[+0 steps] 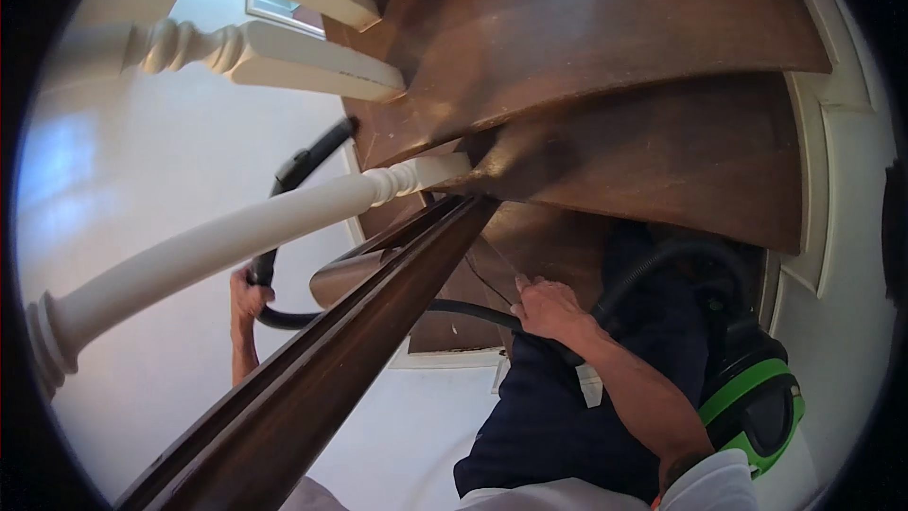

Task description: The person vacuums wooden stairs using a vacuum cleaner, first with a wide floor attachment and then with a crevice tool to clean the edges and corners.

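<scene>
At the left, beyond the dark wooden handrail (340, 341), my left hand (251, 292) grips the lower end of a black vacuum cleaner's curved hose handle (301, 167). The handle's far end touches or nears the edge of the brown stair treads. My right hand (550, 306) is at centre, its fingers closed around something thin, perhaps a cord, which cannot be made out well. The black hose (461, 307) runs from my left hand behind the rail and past my right hand. A green and black vacuum cleaner (755, 404) is beside my legs at the lower right.
Curved brown wooden treads (638, 135) rise in front and above. A cream turned baluster (284, 216) crosses the left side, with more balusters (312, 64) at the upper left. A cream stringboard (816, 177) and a white wall (851, 227) bound the right.
</scene>
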The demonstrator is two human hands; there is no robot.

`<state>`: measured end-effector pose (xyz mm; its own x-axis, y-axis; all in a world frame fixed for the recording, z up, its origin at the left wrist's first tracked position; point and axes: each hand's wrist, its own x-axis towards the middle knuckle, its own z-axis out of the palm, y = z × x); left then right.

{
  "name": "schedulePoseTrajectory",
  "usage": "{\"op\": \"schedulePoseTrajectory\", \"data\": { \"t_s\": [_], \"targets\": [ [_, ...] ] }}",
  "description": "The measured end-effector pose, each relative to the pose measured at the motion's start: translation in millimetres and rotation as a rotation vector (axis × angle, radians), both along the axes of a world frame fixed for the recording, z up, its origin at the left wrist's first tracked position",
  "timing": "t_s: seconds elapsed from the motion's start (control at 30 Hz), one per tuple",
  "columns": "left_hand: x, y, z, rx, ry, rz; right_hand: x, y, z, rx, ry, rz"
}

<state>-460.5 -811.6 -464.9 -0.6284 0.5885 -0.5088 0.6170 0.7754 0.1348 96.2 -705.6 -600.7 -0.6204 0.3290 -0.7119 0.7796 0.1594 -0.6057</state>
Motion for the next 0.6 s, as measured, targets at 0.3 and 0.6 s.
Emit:
{"op": "schedulePoseTrajectory", "data": {
  "t_s": [0.3,0.6],
  "targets": [
    [-34.7,-52.6,-3.2,0.174,-0.129,0.318,29.5,16.0,0.3,-0.021,-0.125,-0.103],
    [-27.1,13.2,-76.6,-0.067,0.042,-0.429,16.0,24.2,1.8,0.076,-0.027,-0.179]
  ]
}}
